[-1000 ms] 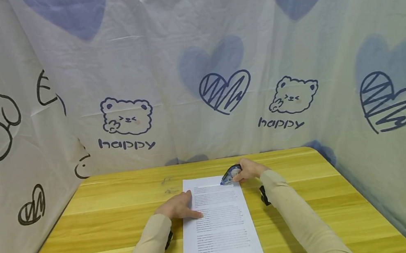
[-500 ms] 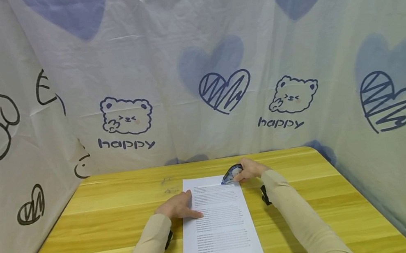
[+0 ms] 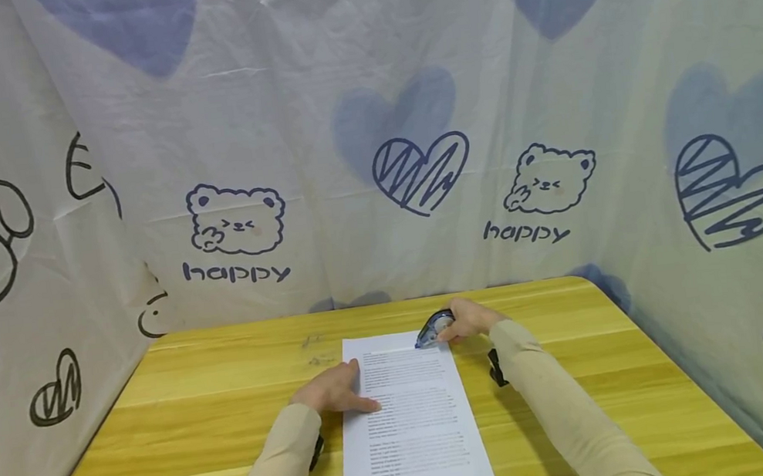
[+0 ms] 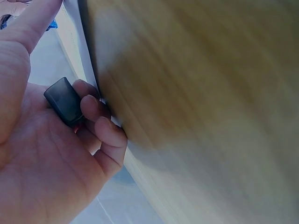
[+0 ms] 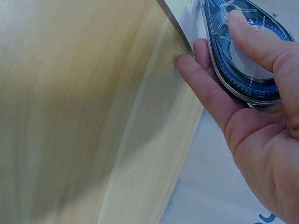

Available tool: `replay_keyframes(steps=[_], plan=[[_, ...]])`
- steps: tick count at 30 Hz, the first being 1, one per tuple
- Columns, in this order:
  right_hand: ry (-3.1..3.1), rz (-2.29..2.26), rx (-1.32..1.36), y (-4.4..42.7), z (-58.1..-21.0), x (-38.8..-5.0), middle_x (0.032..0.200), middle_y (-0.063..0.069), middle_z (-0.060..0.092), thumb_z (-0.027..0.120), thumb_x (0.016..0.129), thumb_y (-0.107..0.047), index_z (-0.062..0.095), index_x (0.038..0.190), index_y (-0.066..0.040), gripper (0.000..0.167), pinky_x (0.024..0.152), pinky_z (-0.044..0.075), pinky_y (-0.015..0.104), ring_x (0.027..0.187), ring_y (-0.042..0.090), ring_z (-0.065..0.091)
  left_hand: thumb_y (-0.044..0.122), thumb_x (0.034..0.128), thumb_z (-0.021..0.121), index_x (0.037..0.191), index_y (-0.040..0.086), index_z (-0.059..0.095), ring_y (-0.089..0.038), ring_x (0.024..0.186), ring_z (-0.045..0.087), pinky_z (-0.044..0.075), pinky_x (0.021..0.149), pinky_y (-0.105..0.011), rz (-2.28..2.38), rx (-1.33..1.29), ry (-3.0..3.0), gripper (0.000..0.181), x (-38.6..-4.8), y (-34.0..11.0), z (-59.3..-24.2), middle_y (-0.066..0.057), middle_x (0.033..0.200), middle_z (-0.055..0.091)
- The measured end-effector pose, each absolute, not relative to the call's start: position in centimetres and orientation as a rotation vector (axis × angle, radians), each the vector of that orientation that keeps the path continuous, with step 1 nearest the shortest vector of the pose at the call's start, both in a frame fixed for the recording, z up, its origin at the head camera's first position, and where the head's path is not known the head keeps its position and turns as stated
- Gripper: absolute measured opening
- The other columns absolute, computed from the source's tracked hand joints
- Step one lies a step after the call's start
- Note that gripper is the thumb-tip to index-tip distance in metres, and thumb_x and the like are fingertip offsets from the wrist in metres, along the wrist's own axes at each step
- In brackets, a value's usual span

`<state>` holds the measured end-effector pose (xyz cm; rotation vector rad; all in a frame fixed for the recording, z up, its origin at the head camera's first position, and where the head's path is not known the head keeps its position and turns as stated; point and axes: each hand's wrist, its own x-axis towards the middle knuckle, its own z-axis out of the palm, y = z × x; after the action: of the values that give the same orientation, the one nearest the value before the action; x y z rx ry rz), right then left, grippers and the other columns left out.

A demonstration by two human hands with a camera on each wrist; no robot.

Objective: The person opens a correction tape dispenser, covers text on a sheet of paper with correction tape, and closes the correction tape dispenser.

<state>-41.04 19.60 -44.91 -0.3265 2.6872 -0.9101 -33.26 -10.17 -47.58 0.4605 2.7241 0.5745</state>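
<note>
A printed white sheet lies on the wooden table. My left hand rests at its left edge, the thumb reaching over the print. In the left wrist view, curled fingers of that hand hold a small dark cap against the palm. My right hand grips a blue, clear-cased correction tape dispenser, its tip at the top right of the sheet. The right wrist view shows the right hand's thumb lying on the dispenser and two fingertips by the paper's edge; whether the tip touches the paper cannot be told.
Around the sheet is the yellow wood-grain table, with faint dark marks left of the paper's top. A pale curtain with hearts and bears stands behind the table and along both sides.
The head view has shifted very slightly. Both hands, the sheet and the dispenser stay in almost the same places, with the same holds.
</note>
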Motion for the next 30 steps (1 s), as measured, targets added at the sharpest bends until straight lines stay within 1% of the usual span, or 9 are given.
replay_keyframes(steps=[4, 7, 10, 19, 24, 30], plan=[[2.677, -0.922, -0.336, 19.6, -45.1, -41.1, 0.082, 0.009, 0.069, 0.076, 0.086, -0.013, 0.063, 0.100, 0.001, 0.024, 0.068, 0.058, 0.033, 0.070, 0.020, 0.065, 0.048, 0.0772, 0.081, 0.150, -0.007, 0.029, -0.036, 0.143, 0.035, 0.032, 0.117, -0.049, 0.571, 0.465, 2.726, 0.105, -33.2, -10.3, -47.6, -0.023, 0.155, 0.035], [2.665, -0.950, -0.332, 19.6, -45.2, -41.1, 0.085, 0.010, 0.068, 0.076, 0.086, -0.011, 0.061, 0.105, 0.003, 0.028, 0.070, 0.060, 0.033, 0.072, 0.020, 0.067, 0.048, 0.0775, 0.080, 0.150, -0.008, 0.029, -0.037, 0.143, 0.035, 0.031, 0.117, -0.049, 0.562, 0.462, 2.728, 0.105, -33.2, -10.3, -47.6, -0.024, 0.155, 0.034], [2.663, -0.964, -0.326, 19.6, -45.1, -41.1, 0.089, 0.011, 0.068, 0.077, 0.085, -0.011, 0.060, 0.111, 0.005, 0.035, 0.072, 0.060, 0.034, 0.074, 0.019, 0.068, 0.048, 0.0777, 0.080, 0.150, -0.008, 0.028, -0.036, 0.144, 0.034, 0.031, 0.117, -0.049, 0.556, 0.460, 2.730, 0.105, -33.2, -10.3, -47.6, -0.024, 0.155, 0.034], [2.610, -1.033, -0.314, 19.7, -45.0, -41.3, 0.101, 0.015, 0.069, 0.075, 0.086, -0.009, 0.058, 0.122, 0.007, 0.042, 0.077, 0.061, 0.034, 0.084, 0.022, 0.070, 0.049, 0.0794, 0.078, 0.151, -0.008, 0.027, -0.036, 0.144, 0.034, 0.031, 0.118, -0.048, 0.534, 0.466, 2.730, 0.105, -33.4, -10.3, -47.5, -0.023, 0.156, 0.033], [2.591, -1.075, -0.297, 20.2, -45.4, -41.2, 0.102, 0.016, 0.068, 0.074, 0.087, -0.008, 0.057, 0.124, 0.007, 0.043, 0.077, 0.061, 0.035, 0.085, 0.022, 0.070, 0.051, 0.0796, 0.077, 0.151, -0.008, 0.026, -0.036, 0.144, 0.034, 0.031, 0.118, -0.048, 0.503, 0.477, 2.726, 0.105, -33.4, -10.1, -47.6, -0.024, 0.155, 0.035], [2.560, -1.176, -0.287, 20.7, -45.7, -41.1, 0.101, 0.014, 0.067, 0.074, 0.087, -0.009, 0.059, 0.123, 0.003, 0.041, 0.077, 0.061, 0.037, 0.083, 0.022, 0.069, 0.050, 0.0790, 0.078, 0.151, -0.007, 0.026, -0.037, 0.144, 0.033, 0.030, 0.118, -0.048, 0.509, 0.459, 2.728, 0.106, -33.3, -10.1, -47.6, -0.025, 0.155, 0.034]])
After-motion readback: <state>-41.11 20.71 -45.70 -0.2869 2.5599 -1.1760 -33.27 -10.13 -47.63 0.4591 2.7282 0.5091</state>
